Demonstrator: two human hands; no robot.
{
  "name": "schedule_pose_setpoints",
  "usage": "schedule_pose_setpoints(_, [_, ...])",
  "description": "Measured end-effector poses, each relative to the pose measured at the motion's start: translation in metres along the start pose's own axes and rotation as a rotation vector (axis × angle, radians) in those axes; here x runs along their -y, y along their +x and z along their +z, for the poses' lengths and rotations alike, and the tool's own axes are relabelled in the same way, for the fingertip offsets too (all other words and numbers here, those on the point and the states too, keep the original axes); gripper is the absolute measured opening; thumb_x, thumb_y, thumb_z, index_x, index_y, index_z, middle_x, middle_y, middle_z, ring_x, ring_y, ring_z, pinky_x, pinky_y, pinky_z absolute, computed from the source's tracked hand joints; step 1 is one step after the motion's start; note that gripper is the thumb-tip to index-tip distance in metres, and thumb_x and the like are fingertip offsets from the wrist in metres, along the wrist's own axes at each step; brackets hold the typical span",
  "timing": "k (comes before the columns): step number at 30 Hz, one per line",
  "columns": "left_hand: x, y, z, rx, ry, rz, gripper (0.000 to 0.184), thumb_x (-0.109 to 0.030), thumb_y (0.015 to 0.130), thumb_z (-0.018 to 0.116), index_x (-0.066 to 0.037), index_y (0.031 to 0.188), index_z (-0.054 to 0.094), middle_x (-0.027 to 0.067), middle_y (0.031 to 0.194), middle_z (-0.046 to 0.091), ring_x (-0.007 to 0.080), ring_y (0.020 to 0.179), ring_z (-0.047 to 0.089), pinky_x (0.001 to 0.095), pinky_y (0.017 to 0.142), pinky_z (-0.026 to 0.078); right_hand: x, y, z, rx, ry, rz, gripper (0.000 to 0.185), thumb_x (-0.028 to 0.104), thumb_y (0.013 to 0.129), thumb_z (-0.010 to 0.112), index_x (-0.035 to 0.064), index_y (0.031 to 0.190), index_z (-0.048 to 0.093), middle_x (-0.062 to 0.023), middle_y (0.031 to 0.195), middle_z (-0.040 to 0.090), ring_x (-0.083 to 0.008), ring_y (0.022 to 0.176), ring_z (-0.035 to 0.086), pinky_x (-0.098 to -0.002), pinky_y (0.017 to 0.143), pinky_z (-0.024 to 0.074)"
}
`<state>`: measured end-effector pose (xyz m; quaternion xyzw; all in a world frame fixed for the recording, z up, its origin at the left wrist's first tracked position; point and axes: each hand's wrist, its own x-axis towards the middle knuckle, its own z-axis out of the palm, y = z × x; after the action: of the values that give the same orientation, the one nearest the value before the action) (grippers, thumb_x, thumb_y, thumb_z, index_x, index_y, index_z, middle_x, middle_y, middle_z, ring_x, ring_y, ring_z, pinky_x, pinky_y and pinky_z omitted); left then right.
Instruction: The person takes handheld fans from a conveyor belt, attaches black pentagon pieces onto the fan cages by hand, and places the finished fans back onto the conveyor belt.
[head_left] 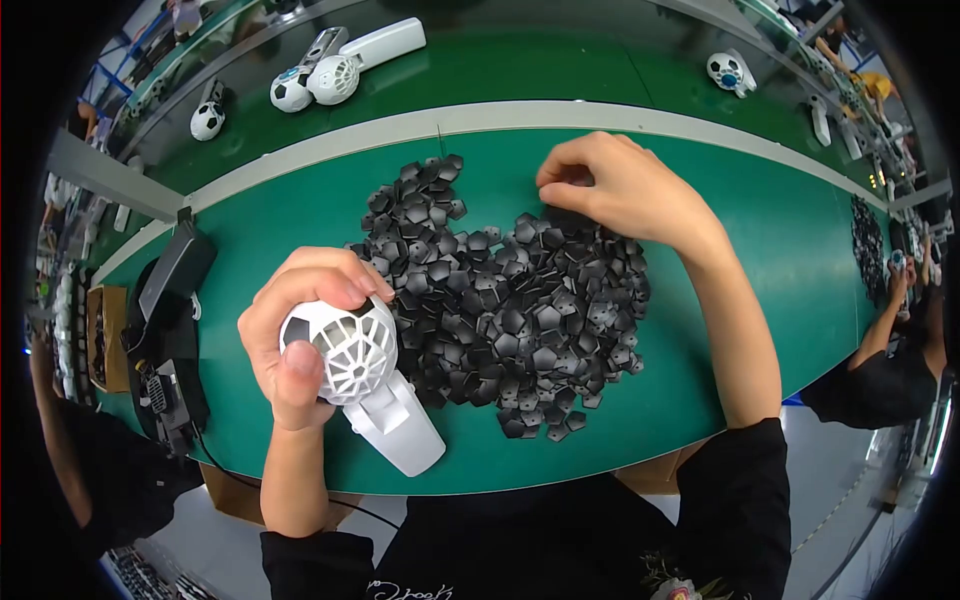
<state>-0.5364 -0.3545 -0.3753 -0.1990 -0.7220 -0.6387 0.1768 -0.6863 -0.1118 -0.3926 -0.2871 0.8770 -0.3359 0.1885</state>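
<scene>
My left hand (300, 325) is closed around a white handheld fan (355, 355). Its round head looks like a football, with black patches and an open web-like grille facing up, and its flat handle points down to the right. A wide heap of small black pentagonal pieces (490, 320) lies on the green table beside it. At the heap's upper right, my right hand (610, 185) is pinched, thumb against fingers, with a dark piece (568, 196) at the fingertips; the fingers partly hide it.
Several football-style fans (333, 80) lie on the green conveyor (520, 70) behind the white rail (480, 117). A black device with a cable (175, 300) stands at the left table edge, near a cardboard box (108, 340). Co-workers sit at both sides; one person's arm (885, 310) reaches in at right.
</scene>
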Motion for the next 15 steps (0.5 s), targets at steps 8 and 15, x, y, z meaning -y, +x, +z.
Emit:
schedule_pose_setpoints(8, [0.018, 0.002, -0.002, -0.083, -0.177, -0.187, 0.047, -0.040, 0.085, 0.042, 0.005, 0.089, 0.056, 0.0185, 0.088, 0.054, 0.0293, 0.077, 0.060, 0.0372, 0.059, 0.050, -0.006, 0.002, 0.009, 0.050, -0.053, -0.107, 0.015, 0.009, 0.071, 0.068, 0.0005, 0.082, 0.063, -0.0106, 0.079, 0.062, -0.0216, 0.072, 0.058, -0.0310, 0.066, 0.0459])
schedule_pose_setpoints(15, [0.016, -0.001, 0.012, -0.292, -1.066, -0.685, 0.045, -0.038, 0.085, 0.037, 0.000, 0.098, 0.057, 0.0174, 0.093, 0.056, 0.0299, 0.068, 0.060, 0.0362, 0.043, 0.050, 0.052, -0.011, 0.038, -0.262, 0.264, -0.930, 0.018, -0.003, 0.068, 0.069, 0.0037, 0.084, 0.065, -0.0080, 0.079, 0.061, -0.0195, 0.074, 0.058, -0.0285, 0.066, 0.0461])
